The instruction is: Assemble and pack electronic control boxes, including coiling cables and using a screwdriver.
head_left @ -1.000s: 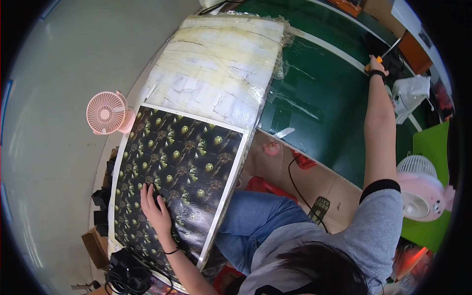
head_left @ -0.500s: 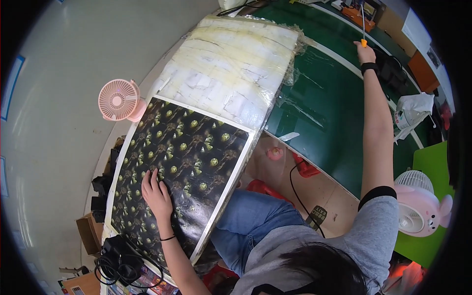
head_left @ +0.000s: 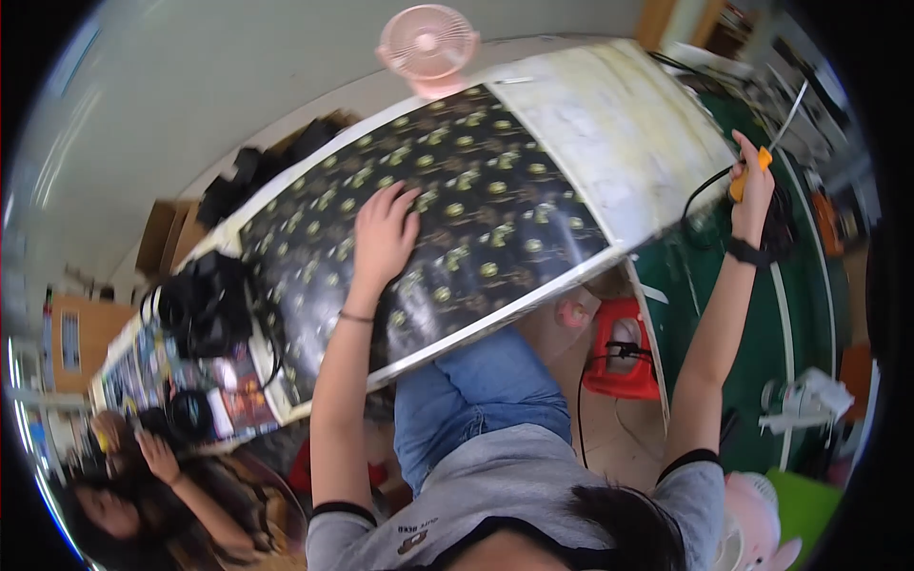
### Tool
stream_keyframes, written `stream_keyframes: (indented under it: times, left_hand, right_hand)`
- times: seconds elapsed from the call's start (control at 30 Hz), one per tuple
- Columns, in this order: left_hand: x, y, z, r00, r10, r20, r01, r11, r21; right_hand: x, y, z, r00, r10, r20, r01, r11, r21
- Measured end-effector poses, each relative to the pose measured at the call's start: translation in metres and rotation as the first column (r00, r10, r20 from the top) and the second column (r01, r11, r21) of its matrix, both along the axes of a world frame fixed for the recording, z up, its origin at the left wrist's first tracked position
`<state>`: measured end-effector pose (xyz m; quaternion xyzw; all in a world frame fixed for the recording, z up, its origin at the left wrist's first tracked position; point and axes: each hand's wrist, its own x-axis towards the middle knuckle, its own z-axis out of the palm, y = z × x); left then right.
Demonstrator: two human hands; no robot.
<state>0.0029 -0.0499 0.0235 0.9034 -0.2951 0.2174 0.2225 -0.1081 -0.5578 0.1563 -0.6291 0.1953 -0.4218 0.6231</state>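
My left hand (head_left: 384,236) lies flat on a dark, glossy sheet printed with small green shapes (head_left: 495,233), its fingers stretched out and nothing in them. On the right, raised over the green work surface, my right hand (head_left: 752,200) is closed around the orange handle of a screwdriver (head_left: 764,160). The tool's long, thin metal shaft points up and away to the far right. A thin black cord loops just left of that hand; whether it joins the tool I cannot tell. Marbled white-yellow covering (head_left: 619,124) stretches beyond the dark sheet.
A pink fan (head_left: 428,46) stands at the table's far edge. Black devices with cables (head_left: 205,300) sit at the left end. Another person's hand (head_left: 158,457) shows at lower left. A red stool (head_left: 624,347) is below the green table (head_left: 700,276), which carries white tissue (head_left: 809,398).
The view has swung left, bringing the other person into sight. My right hand has drawn nearer with the screwdriver, which now tilts right. My left hand stays on the dark sheet.
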Motion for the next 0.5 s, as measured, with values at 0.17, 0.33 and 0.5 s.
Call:
stream_keyframes:
  times: [0.17, 0.33, 0.5]
  left_hand:
    - [-0.007, 0.009, -0.008, 0.999, 0.039, -0.032, -0.042, 0.996, -0.083]
    - [-0.029, 0.015, -0.013, 0.993, 0.085, -0.087, -0.096, 0.985, -0.14]
    - [-0.067, 0.032, -0.013, 0.991, 0.083, -0.107, -0.093, 0.991, -0.096]
  right_hand:
    - [0.027, 0.133, -0.017, 0.968, 0.251, -0.023, -0.252, 0.967, -0.032]
    - [0.035, 0.239, -0.01, 0.834, 0.543, -0.101, -0.552, 0.827, -0.109]
    - [0.029, 0.341, 0.002, 0.623, 0.766, -0.161, -0.782, 0.606, -0.145]
